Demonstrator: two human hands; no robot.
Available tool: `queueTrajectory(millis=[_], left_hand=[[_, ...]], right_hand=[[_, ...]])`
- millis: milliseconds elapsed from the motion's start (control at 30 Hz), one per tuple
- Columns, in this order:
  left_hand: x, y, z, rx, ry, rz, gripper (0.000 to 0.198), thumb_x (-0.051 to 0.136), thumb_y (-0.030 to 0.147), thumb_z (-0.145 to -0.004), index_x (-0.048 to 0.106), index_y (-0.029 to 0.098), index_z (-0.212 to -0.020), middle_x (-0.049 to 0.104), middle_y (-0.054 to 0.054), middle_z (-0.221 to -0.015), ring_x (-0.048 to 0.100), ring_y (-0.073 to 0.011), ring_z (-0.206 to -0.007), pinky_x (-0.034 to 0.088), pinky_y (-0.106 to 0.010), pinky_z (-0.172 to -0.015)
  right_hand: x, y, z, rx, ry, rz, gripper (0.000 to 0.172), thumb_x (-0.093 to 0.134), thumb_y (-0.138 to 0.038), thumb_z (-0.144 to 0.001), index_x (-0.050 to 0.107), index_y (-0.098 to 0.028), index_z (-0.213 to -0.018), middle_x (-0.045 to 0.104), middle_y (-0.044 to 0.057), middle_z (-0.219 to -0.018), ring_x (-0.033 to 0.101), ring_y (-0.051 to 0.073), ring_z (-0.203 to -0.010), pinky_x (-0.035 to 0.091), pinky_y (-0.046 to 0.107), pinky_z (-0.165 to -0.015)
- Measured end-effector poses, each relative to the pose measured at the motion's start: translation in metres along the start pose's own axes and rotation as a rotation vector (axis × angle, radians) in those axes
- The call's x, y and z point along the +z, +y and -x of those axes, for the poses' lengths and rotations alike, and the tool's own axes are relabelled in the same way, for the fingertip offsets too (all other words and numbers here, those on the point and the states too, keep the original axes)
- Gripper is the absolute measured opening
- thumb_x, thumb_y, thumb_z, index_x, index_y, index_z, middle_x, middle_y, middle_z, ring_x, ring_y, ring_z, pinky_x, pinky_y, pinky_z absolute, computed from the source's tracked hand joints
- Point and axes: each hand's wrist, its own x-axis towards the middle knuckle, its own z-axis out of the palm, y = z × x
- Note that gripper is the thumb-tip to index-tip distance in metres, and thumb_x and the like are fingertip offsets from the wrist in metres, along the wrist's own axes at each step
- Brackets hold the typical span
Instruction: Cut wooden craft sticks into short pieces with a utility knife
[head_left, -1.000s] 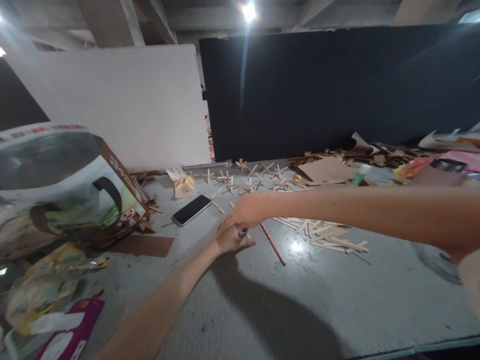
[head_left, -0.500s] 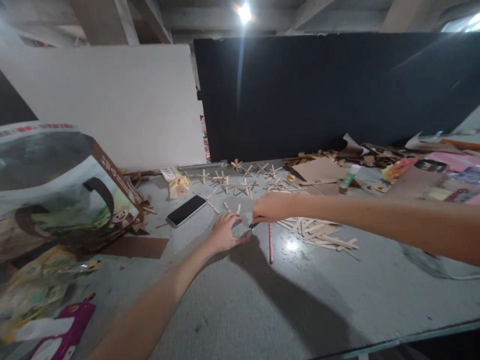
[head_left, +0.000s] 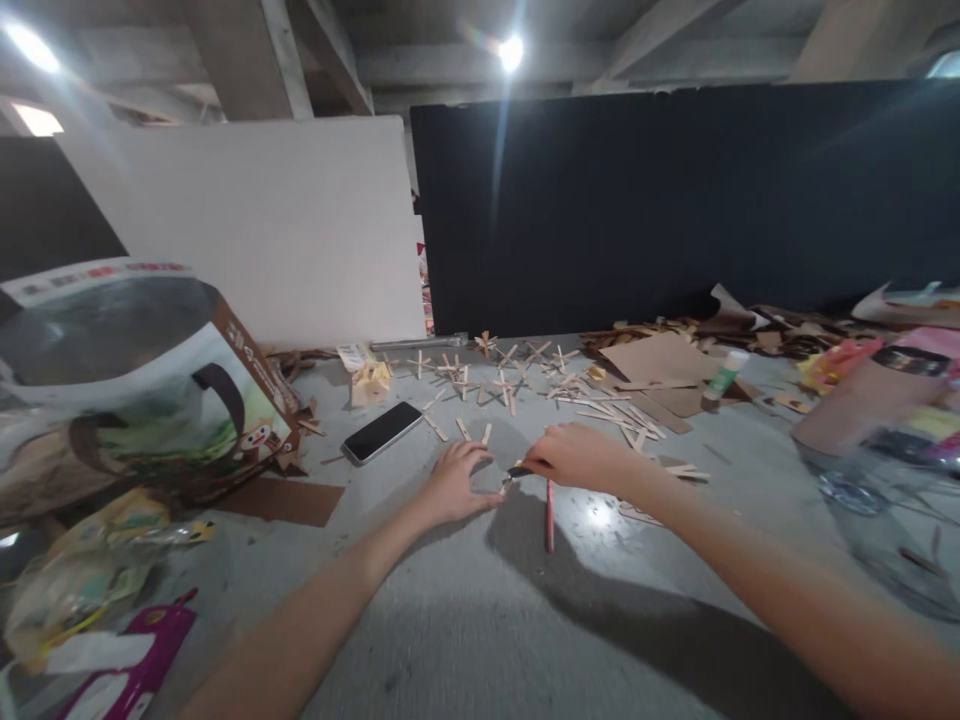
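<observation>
My right hand [head_left: 574, 457] is closed on a small dark cutter [head_left: 519, 470], its tip pointing left and down near the tabletop. My left hand [head_left: 459, 483] rests on the table with fingers curved, its thumb and fingers around a small wooden piece that is mostly hidden. Just beyond my left hand lie two short wooden sticks [head_left: 463, 430]. A red pencil [head_left: 550, 518] lies below my right hand. Crossed wooden sticks [head_left: 504, 385] are spread behind both hands, and more loose sticks [head_left: 636, 425] lie to the right, partly behind my right hand.
A black phone [head_left: 383, 431] lies left of the sticks. At the left are a large printed bag [head_left: 262, 400], a brown cardboard strip [head_left: 300, 500] and a purple case [head_left: 161, 640]. Cardboard sheets [head_left: 656, 358], a glue stick [head_left: 725, 375] and a pink cup [head_left: 870, 405] are at the right.
My right forearm has swung down toward the front edge, showing more of the sticks and the table's right side. The cutter stays by my left hand. The view has shifted a little.
</observation>
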Motion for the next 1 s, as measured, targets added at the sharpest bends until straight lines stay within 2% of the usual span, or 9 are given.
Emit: queueTrajectory(millis=[300, 567, 833, 1000], left_hand=[[-0.001, 0.002, 0.003, -0.024, -0.008, 0.018, 0.066, 0.085, 0.060, -0.074, 0.068, 0.024, -0.126, 0.059, -0.015, -0.145, 0.052, -0.0357, -0.137, 0.041, -0.052, -0.116], [-0.001, 0.003, 0.004, -0.007, -0.003, 0.042, 0.062, 0.087, 0.054, -0.074, 0.069, 0.024, -0.124, 0.059, -0.014, -0.145, 0.051, -0.0345, -0.138, 0.041, -0.051, -0.116], [-0.003, 0.005, 0.004, -0.003, -0.020, 0.056, 0.060, 0.087, 0.049, -0.076, 0.068, 0.020, -0.125, 0.057, -0.016, -0.146, 0.049, -0.0355, -0.139, 0.039, -0.053, -0.117], [-0.002, 0.004, 0.003, 0.003, -0.004, 0.070, 0.057, 0.087, 0.048, -0.076, 0.069, 0.023, -0.124, 0.058, -0.015, -0.145, 0.049, -0.0354, -0.138, 0.040, -0.054, -0.116]], right_hand=[[-0.006, -0.009, -0.007, -0.037, -0.064, 0.079, 0.033, 0.051, -0.028, -0.106, 0.082, -0.016, -0.105, 0.079, 0.016, -0.098, 0.077, 0.031, -0.095, 0.052, 0.032, -0.072], [-0.001, 0.017, -0.014, -0.052, -0.059, -0.093, 0.033, 0.054, -0.031, -0.104, 0.084, -0.019, -0.101, 0.080, 0.013, -0.088, 0.076, 0.025, -0.083, 0.044, 0.027, -0.063], [-0.003, 0.009, -0.011, -0.049, -0.040, -0.041, 0.033, 0.054, -0.030, -0.105, 0.084, -0.016, -0.101, 0.079, 0.014, -0.089, 0.075, 0.026, -0.084, 0.042, 0.027, -0.063], [0.005, 0.025, -0.017, -0.074, -0.037, -0.193, 0.032, 0.057, -0.032, -0.103, 0.085, -0.020, -0.092, 0.077, 0.009, -0.075, 0.068, 0.018, -0.062, 0.032, 0.025, -0.053]])
